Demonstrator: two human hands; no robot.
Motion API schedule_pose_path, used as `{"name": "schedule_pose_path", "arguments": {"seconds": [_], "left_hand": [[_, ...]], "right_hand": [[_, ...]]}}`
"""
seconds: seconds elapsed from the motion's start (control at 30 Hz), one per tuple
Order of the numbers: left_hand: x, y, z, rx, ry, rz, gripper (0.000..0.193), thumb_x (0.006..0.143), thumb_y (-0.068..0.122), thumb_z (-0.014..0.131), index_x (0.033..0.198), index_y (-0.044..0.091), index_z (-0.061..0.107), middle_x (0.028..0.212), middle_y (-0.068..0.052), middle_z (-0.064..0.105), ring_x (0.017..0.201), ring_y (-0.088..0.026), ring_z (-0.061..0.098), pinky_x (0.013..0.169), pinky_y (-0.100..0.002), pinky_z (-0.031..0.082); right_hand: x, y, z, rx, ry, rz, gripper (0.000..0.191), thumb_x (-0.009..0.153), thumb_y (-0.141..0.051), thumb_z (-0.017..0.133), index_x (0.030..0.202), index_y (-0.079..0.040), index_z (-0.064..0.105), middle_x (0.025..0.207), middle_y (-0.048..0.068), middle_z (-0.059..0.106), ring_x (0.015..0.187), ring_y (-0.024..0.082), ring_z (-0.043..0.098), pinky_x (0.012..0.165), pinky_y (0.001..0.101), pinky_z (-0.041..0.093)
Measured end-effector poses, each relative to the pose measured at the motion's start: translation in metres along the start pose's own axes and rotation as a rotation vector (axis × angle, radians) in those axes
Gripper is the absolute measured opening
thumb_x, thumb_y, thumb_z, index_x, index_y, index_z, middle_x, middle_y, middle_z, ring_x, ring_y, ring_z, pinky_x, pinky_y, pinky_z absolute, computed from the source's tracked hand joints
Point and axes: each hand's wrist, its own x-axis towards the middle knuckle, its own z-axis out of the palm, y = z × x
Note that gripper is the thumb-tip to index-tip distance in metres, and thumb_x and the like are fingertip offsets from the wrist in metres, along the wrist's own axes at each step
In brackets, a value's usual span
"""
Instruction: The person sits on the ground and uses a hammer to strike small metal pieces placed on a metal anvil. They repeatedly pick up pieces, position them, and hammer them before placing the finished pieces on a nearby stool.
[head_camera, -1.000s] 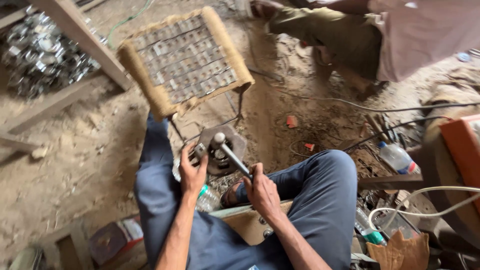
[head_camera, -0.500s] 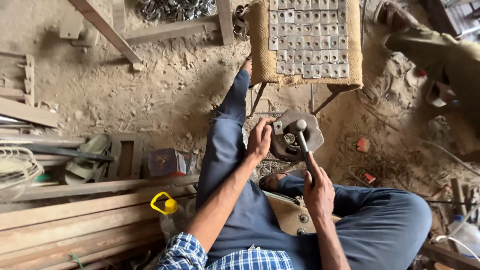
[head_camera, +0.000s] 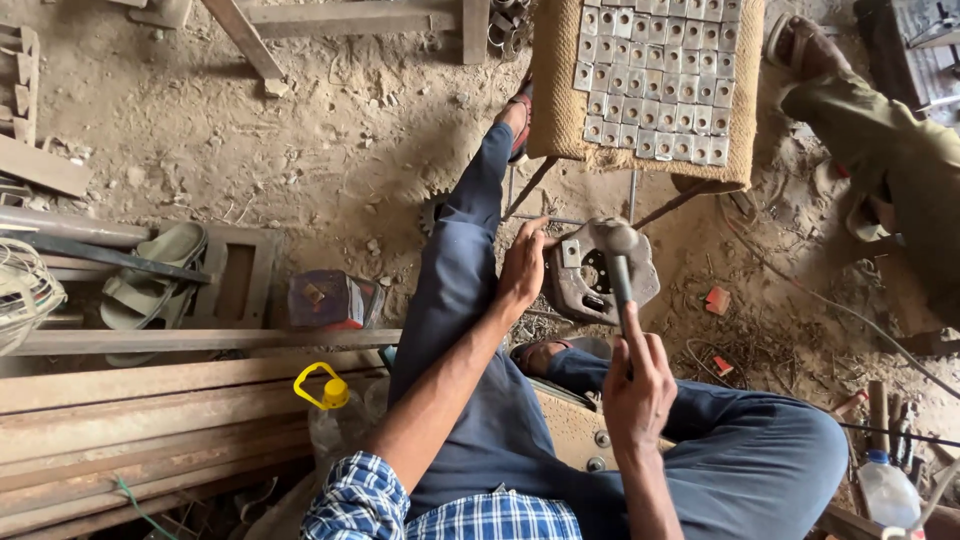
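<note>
Centre frame, our left hand (head_camera: 522, 268) pins the metal block (head_camera: 598, 272) to steady it; our right hand (head_camera: 635, 385) grips the hammer (head_camera: 617, 262) resting on it.

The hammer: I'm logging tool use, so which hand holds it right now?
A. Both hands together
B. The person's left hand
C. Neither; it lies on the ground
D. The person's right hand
D. The right hand grips the handle of the hammer, whose head sits over the metal block, while the left hand rests against the block's edge.
</note>
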Motion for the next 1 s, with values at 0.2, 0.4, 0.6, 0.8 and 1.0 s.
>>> {"name": "schedule_pose_path", "arguments": {"seconds": [0.2,0.4,0.6,0.8,1.0], "left_hand": [[0.003,-0.003,0.0,-0.016,0.01,0.066,0.06,0.105,0.043,0.024,0.142,0.007,0.054,0.118,-0.02,0.076,0.118,-0.031,0.069,0.105,-0.043,0.05],[-0.004,0.008,0.002,-0.037,-0.04,-0.015,0.049,0.089,0.024,0.042,0.126,0.004,0.067,0.126,-0.021,0.073,0.114,-0.032,0.072,0.1,-0.042,0.056],[-0.017,0.012,0.002,0.017,-0.05,0.173,0.057,0.087,0.035,0.065,0.131,-0.001,0.061,0.132,-0.025,0.067,0.124,-0.035,0.065,0.103,-0.042,0.052],[-0.029,0.039,0.005,0.232,0.015,0.339,0.047,0.081,0.017,0.081,0.123,0.003,0.065,0.117,-0.02,0.071,0.11,-0.033,0.068,0.096,-0.042,0.054],[-0.039,0.059,0.001,0.292,0.107,0.532,0.028,0.083,0.005,0.077,0.108,0.005,0.065,0.104,-0.014,0.069,0.099,-0.029,0.067,0.09,-0.041,0.053]], "right_hand": [[0.001,-0.017,0.012,-0.116,-0.176,0.134,0.053,0.099,-0.012,0.058,0.15,-0.025,0.055,0.09,0.015,0.064,0.068,0.034,0.065,0.058,0.0483,0.052],[0.013,-0.002,-0.004,0.019,-0.103,0.03,0.053,0.098,-0.013,0.059,0.15,-0.024,0.057,0.091,0.018,0.066,0.073,0.035,0.066,0.068,0.0478,0.052],[-0.008,0.005,-0.007,0.06,-0.018,0.121,0.047,0.104,-0.017,0.056,0.151,-0.023,0.054,0.092,0.017,0.067,0.073,0.032,0.067,0.068,0.0458,0.054],[-0.006,0.022,-0.011,-0.272,-0.257,0.235,0.061,0.101,-0.022,0.055,0.158,-0.038,0.04,0.096,0.013,0.066,0.073,0.034,0.069,0.062,0.0484,0.057],[-0.01,0.034,-0.005,-0.242,-0.226,0.203,0.061,0.101,-0.021,0.055,0.158,-0.038,0.04,0.096,0.012,0.066,0.074,0.035,0.069,0.062,0.0496,0.056]]}}
